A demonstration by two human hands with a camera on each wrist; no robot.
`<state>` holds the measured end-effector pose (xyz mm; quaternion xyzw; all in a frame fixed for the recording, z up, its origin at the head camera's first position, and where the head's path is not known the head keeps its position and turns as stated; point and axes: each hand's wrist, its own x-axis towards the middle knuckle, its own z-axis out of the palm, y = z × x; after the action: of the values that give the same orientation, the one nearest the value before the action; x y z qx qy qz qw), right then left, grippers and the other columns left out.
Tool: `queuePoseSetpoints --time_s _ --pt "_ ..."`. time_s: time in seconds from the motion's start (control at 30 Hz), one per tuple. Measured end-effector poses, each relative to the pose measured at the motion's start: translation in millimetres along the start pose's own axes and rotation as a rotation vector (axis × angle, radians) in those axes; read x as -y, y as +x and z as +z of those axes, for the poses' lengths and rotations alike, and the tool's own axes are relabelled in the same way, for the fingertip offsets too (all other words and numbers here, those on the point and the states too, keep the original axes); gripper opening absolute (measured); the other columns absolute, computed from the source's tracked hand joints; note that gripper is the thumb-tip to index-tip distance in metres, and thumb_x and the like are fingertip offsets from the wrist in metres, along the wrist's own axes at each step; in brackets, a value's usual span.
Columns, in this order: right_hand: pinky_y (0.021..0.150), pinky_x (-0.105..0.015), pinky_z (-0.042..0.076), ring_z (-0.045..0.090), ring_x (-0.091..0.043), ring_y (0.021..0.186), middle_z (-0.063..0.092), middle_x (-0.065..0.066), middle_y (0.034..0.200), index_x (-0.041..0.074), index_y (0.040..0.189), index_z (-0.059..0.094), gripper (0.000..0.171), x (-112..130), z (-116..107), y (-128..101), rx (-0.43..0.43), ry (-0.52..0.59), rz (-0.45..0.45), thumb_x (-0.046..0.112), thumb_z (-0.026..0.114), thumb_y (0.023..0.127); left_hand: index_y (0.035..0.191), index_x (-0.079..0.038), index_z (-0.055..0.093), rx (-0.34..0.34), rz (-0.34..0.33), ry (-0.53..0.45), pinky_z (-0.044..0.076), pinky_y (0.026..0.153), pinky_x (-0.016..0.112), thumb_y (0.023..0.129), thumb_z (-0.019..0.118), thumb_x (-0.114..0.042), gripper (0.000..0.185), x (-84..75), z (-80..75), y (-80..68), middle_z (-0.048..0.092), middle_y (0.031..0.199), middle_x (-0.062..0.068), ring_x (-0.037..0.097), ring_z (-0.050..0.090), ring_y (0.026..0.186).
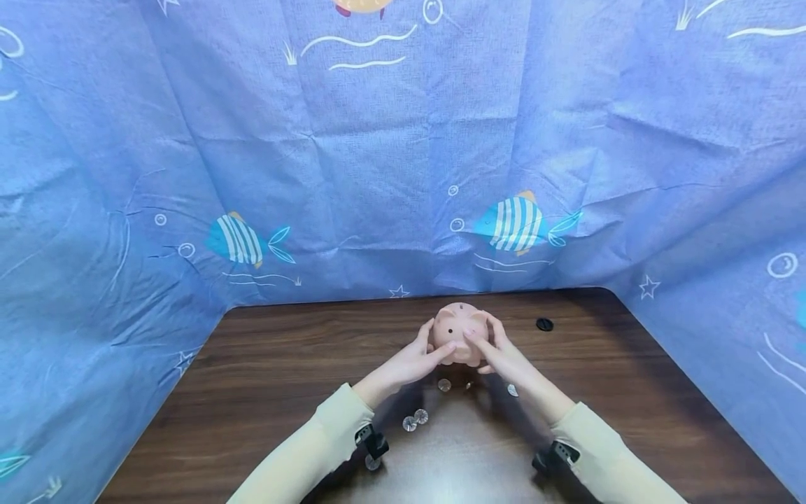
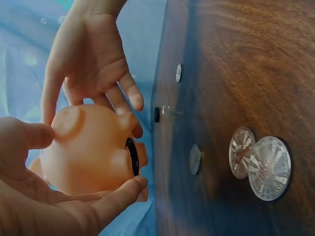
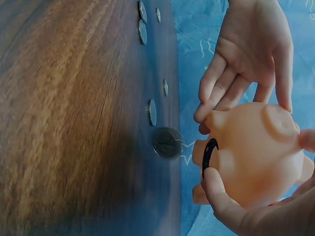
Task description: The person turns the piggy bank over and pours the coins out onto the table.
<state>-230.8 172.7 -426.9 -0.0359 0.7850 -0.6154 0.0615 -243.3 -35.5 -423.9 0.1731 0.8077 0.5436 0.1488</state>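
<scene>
A pink piggy bank (image 1: pixel 461 329) is held off the table between both hands, its snout facing the person. My left hand (image 1: pixel 412 358) grips its left side, thumb on the front. The right hand (image 1: pixel 506 355) grips the other side in the same way. On the underside a black-rimmed hole (image 2: pixel 132 156) shows, with a left fingertip close to it. Below the bank a blurred coin (image 3: pixel 167 143) appears in the right wrist view; whether it is in the air I cannot tell. Clear-looking round coins (image 1: pixel 410 423) lie on the table nearer the person.
A black round plug (image 1: pixel 544 324) lies on the brown wooden table (image 1: pixel 302 350), to the right of the bank. Another coin (image 1: pixel 373 462) is beside the left wrist camera, and one (image 1: pixel 513 390) by the right forearm. A blue fish-patterned cloth (image 1: pixel 371 175) hangs around the table.
</scene>
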Motion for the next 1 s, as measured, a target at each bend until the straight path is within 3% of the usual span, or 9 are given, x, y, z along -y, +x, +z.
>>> queuePoseSetpoints --time_s 0.2,0.3,0.4,0.57,0.63,0.73,0.87,0.93,1.0 --pt "0.083 -0.046 0.058 0.059 -0.039 0.114 0.029 -0.030 0.154 0.010 0.159 0.008 0.079 5 -4 5 0.026 -0.001 0.030 0.042 0.054 0.104 0.159 0.002 0.005 0.006 -0.004 -0.014 0.045 0.106 0.049 0.100 0.060 -0.044 0.092 -3.4 -1.3 5.5 0.062 0.128 0.025 0.032 0.059 0.123" --pt "0.091 -0.050 0.055 0.057 -0.041 0.119 0.030 -0.027 0.154 0.015 0.160 0.009 0.075 21 -9 -2 -0.020 -0.066 -0.101 0.041 0.053 0.105 0.161 -0.005 0.009 -0.071 0.110 0.027 0.047 0.106 0.045 0.100 0.061 -0.044 0.090 -18.4 -4.0 2.9 0.059 0.135 0.024 0.029 0.060 0.123" --pt "0.103 -0.045 0.048 0.051 -0.038 0.129 0.033 -0.022 0.157 0.017 0.161 0.012 0.077 46 -13 -18 -0.136 -0.131 -0.454 0.038 0.059 0.103 0.163 -0.014 0.013 -0.193 0.425 0.111 0.048 0.105 0.041 0.098 0.068 -0.036 0.088 -41.1 -10.0 -9.9 0.059 0.139 0.016 0.025 0.062 0.121" --pt "0.113 -0.037 0.039 0.041 -0.035 0.138 0.033 -0.028 0.154 0.002 0.149 0.026 0.084 80 -12 -36 -0.316 -0.147 -1.347 0.041 0.073 0.093 0.160 -0.013 0.018 -0.377 1.157 0.351 0.044 0.108 0.048 0.092 0.076 -0.023 0.090 -70.6 -24.6 -33.9 0.049 0.145 0.023 0.035 0.055 0.128" --pt "0.113 -0.038 0.038 0.037 -0.037 0.141 0.033 -0.031 0.152 0.000 0.142 0.029 0.079 84 -11 -35 -0.353 -0.158 -1.547 0.040 0.075 0.091 0.158 -0.011 0.019 -0.401 1.284 0.403 0.042 0.110 0.049 0.091 0.076 -0.020 0.089 -70.7 -26.2 -36.4 0.044 0.146 0.027 0.038 0.049 0.132" --pt "0.112 -0.032 0.039 0.040 -0.032 0.140 0.035 -0.025 0.153 0.000 0.144 0.028 0.077 66 -12 -24 -0.308 -0.162 -1.440 0.036 0.074 0.093 0.158 -0.013 0.017 -0.333 1.124 0.344 0.044 0.109 0.046 0.089 0.079 -0.013 0.093 -59.8 -22.0 -32.0 0.049 0.144 0.023 0.034 0.052 0.131" --pt "0.103 -0.029 0.047 0.051 -0.031 0.131 0.038 -0.021 0.153 0.011 0.157 0.018 0.076 25 -12 -2 -0.158 -0.107 -0.741 0.026 0.066 0.100 0.160 -0.016 0.016 -0.225 0.553 0.137 0.050 0.103 0.042 0.093 0.076 -0.021 0.090 -34.5 -11.5 -11.2 0.059 0.137 0.018 0.028 0.061 0.122" --pt "0.097 -0.036 0.053 0.056 -0.036 0.124 0.039 -0.024 0.152 0.018 0.161 0.011 0.076 9 -9 9 -0.118 -0.093 -0.436 0.024 0.061 0.103 0.160 -0.014 0.018 -0.196 0.332 0.073 0.052 0.099 0.043 0.097 0.071 -0.029 0.084 -21.8 -6.5 3.5 0.063 0.129 0.020 0.029 0.065 0.116" --pt "0.091 -0.045 0.056 0.060 -0.038 0.116 0.040 -0.028 0.149 0.018 0.161 0.008 0.076 -5 -8 21 -0.100 -0.109 -0.259 0.034 0.056 0.105 0.159 -0.009 0.020 -0.173 0.193 0.051 0.054 0.095 0.042 0.097 0.069 -0.034 0.083 -9.9 -1.1 18.3 0.066 0.123 0.023 0.029 0.066 0.112"
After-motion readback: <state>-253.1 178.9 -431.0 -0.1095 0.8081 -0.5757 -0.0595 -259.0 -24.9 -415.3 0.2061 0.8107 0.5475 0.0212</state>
